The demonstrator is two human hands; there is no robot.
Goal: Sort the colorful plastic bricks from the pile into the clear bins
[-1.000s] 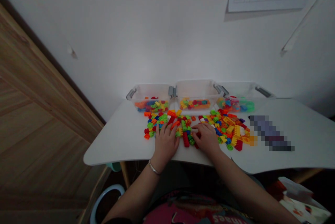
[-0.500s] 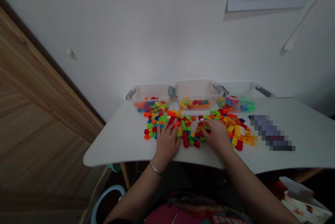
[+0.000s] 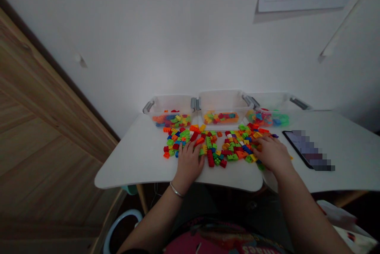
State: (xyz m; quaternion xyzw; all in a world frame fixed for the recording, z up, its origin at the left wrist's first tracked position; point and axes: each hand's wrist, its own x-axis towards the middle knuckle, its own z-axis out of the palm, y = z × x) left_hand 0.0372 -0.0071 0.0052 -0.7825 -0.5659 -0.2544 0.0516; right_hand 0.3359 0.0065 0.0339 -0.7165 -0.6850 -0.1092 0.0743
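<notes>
Head-worn view, facing forward and down, close above the left hand [image 3: 189,161] and right hand [image 3: 272,152], looking across a white desk [image 3: 130,165] toward a wall [image 3: 154,40]

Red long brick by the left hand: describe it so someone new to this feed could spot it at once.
Start at the white table and find the middle clear plastic bin on its far side. Below that bin, at the near edge of the spread of toy bricks, just right of the left hand, lies a long red brick. Its length points toward the person, and it is longer than the small bricks around it.

plastic bins [image 3: 222,101] behind toy bricks [image 3: 234,147] | phone [image 3: 305,149] right of bricks | all on desk [image 3: 133,167]
</notes>
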